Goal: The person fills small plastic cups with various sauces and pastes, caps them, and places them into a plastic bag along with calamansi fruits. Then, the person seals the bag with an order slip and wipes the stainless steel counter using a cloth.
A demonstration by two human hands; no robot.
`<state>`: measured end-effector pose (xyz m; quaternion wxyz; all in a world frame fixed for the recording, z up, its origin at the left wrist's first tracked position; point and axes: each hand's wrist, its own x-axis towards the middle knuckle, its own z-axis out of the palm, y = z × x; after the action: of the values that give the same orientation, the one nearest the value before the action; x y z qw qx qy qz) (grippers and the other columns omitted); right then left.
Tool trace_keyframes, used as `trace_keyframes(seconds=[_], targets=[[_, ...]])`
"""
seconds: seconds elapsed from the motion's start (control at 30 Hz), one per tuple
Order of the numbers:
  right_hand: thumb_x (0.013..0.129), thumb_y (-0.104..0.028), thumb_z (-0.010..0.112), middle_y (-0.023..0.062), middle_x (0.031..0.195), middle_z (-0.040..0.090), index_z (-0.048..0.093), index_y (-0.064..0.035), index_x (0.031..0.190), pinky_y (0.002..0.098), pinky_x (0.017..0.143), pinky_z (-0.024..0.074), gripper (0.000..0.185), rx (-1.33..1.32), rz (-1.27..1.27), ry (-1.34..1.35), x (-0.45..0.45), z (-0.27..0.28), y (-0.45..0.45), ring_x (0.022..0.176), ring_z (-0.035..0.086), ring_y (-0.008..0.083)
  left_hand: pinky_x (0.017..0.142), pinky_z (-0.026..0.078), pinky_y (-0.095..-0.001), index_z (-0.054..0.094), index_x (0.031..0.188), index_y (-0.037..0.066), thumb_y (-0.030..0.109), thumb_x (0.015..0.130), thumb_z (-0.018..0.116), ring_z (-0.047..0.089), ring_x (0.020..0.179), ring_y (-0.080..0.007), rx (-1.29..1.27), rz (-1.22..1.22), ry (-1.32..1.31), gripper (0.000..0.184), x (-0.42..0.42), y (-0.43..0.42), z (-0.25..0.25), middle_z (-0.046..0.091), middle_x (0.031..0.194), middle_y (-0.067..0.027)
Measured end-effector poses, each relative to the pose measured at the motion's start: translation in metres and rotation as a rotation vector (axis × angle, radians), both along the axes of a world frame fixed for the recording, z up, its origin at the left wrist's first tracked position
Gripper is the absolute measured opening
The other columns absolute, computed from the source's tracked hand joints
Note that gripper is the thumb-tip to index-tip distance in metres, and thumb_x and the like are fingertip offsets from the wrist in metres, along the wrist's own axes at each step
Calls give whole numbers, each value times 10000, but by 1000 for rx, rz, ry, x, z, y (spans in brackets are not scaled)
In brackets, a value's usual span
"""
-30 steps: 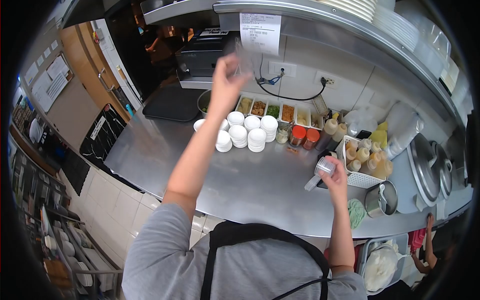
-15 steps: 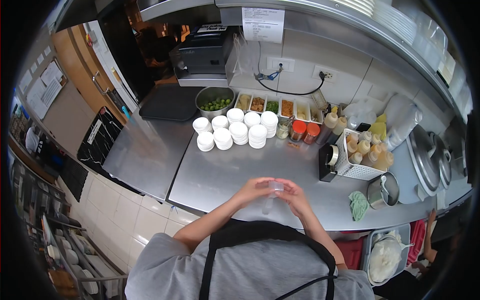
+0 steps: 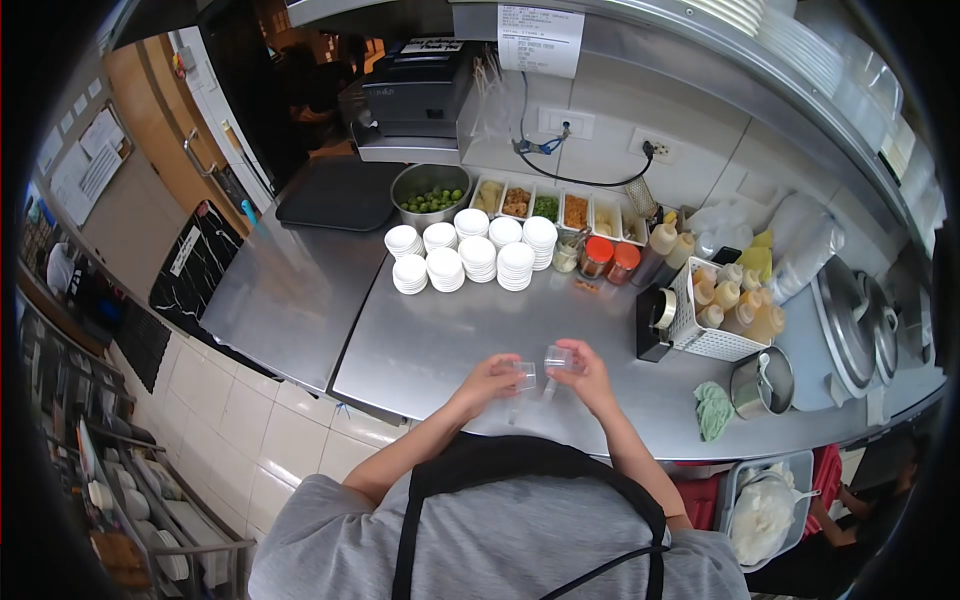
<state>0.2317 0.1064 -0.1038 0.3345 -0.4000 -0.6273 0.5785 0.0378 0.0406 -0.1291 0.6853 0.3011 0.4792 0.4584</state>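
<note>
My left hand grips a small clear plastic cup by its left side. A second small clear plastic cup is in my right hand, held a little higher. The two cups are apart, side by side above the steel counter, with pale streaks on the metal below them. Farther back stand several stacks of small white dishes, nearest to my left hand.
A pot of green limes, trays of chopped ingredients and red-lidded jars line the back. On the right are a basket of bottles, a green cloth and a metal pot. Another person's arm shows at lower right.
My hands were together around the clear plastic at one spot. Now they have parted, left and right, each with a separate clear cup.
</note>
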Motion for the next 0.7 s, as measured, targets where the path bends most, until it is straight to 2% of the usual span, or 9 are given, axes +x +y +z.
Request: trace_keyframes(seconds=[0.03, 0.1, 0.17, 0.23, 0.43, 0.5, 0.6, 0.7], targets=[[696, -5, 675, 58, 990, 561, 514, -46, 1092, 280, 796, 449, 430, -2, 1, 0, -1, -2, -1, 932, 536, 152, 787, 465, -284, 445, 1182, 58, 133, 825, 586, 544, 942, -143, -8, 17, -6, 391, 1, -1, 0, 541, 1051, -61], [715, -97, 685, 75, 1037, 569, 519, -40, 1107, 278, 775, 453, 430, -73, 115, 86, -2, -11, -5, 932, 550, 159, 785, 461, -279, 436, 1182, 46, 141, 825, 588, 535, 946, -145, 31, 18, -95, 400, 2, 1, 0, 534, 1057, -70], [722, -93, 680, 78, 1042, 567, 513, -37, 1120, 278, 783, 450, 436, -73, 129, 98, -4, -18, -10, 944, 546, 164, 784, 456, -274, 427, 1183, 35, 148, 824, 589, 526, 950, -146, 60, 14, -186, 410, 5, 1, 1, 526, 1062, -79], [729, -89, 675, 81, 1048, 566, 507, -35, 1134, 278, 792, 448, 442, -71, 138, 113, -6, -17, -13, 956, 542, 168, 796, 451, -276, 417, 1187, 16, 136, 830, 575, 517, 973, -146, 80, -42, -157, 408, 7, 2, 7, 513, 1097, -80], [729, -57, 669, 79, 1055, 566, 513, -30, 1128, 287, 795, 454, 429, -48, 145, 95, -4, -18, -14, 972, 531, 160, 788, 452, -279, 449, 1156, 3, 116, 814, 588, 523, 964, -145, 63, -60, -156, 386, 9, 6, 1, 531, 1066, -72], [732, -33, 658, 75, 1052, 567, 518, -35, 1120, 290, 794, 457, 413, -199, 173, 212, 0, -15, -12, 966, 534, 160, 782, 453, -278, 458, 1147, 0, 116, 809, 596, 525, 959, -142, 62, -53, -136, 384, 11, 6, 2, 534, 1062, -71], [736, -17, 648, 71, 1058, 565, 526, -39, 1107, 291, 798, 457, 392, -282, 184, 270, 5, -15, -10, 960, 537, 162, 768, 455, -276, 470, 1140, 5, 113, 796, 608, 525, 952, -134, 59, -47, -94, 386, 13, 6, -1, 536, 1060, -71], [740, -52, 651, 84, 1056, 571, 525, -40, 1123, 300, 808, 449, 403, -227, 156, 247, 6, -21, -9, 963, 541, 178, 749, 460, -279, 482, 1131, 20, 101, 762, 626, 525, 943, -132, 70, -51, -13, 404, 14, 9, -3, 537, 1053, -72]])
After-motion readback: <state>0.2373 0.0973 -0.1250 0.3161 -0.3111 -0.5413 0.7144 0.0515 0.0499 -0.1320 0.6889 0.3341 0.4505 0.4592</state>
